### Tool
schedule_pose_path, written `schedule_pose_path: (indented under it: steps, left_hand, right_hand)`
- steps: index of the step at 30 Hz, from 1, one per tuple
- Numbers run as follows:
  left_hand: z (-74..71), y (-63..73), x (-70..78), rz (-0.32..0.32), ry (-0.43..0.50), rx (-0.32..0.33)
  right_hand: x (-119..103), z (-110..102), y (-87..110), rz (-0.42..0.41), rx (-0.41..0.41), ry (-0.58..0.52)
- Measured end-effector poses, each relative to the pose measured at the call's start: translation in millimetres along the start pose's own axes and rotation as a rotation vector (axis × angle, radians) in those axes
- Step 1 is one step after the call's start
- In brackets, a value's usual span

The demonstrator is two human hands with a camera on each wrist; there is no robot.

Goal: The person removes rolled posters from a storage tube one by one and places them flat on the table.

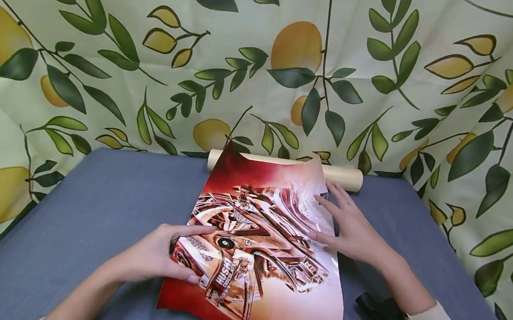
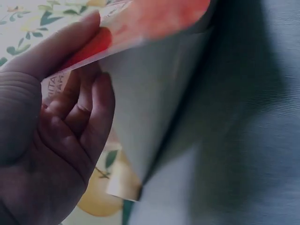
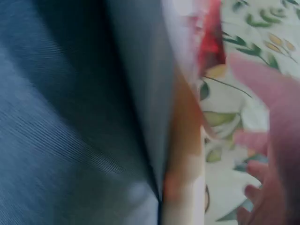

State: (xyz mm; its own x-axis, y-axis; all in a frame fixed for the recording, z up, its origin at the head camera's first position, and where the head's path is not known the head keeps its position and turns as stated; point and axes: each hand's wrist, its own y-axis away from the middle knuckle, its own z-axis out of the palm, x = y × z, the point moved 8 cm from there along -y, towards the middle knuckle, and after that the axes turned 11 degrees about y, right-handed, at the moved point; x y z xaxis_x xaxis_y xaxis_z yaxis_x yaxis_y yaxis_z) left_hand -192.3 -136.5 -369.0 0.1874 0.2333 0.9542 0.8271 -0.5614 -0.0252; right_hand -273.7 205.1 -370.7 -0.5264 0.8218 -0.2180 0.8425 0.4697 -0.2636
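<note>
A glossy poster (image 1: 281, 302) with a red and white motorcycle picture lies lengthwise on the table, its edges curling up. My left hand (image 1: 163, 253) holds its left edge. In the left wrist view, the thumb lies on the printed face, with curled fingers below the edge and the pale underside (image 2: 145, 98) showing. My right hand (image 1: 350, 227) is at the poster's upper right edge, fingers spread and loosely bent. In the blurred right wrist view, that hand (image 3: 276, 140) appears beside the poster, gripping nothing; whether a fingertip touches it I cannot tell.
Behind the poster, a beige roll (image 1: 345, 178) lies across the back of the blue-grey table (image 1: 100, 193). A leaf-and-fruit patterned cloth (image 1: 248, 29) hangs at the back and sides. A black strap-like item (image 1: 378, 307) is by the right wrist.
</note>
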Motion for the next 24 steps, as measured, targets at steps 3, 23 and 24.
schedule_pose_path:
  steps: [3,23,24]
  left_hand:
    - [4.4,7.1,-10.5,-0.018,0.069,-0.011]
    - [8.3,13.0,-11.8,-0.242,-0.704,-0.021]
    - [8.0,9.7,-8.0,-0.204,-0.758,-0.005]
  right_hand:
    - [-3,8,-3.4,-0.021,0.002,0.099]
    - [10,57,-14.3,-0.013,-0.150,0.049]
    - [10,58,-15.0,-0.015,-0.160,0.044]
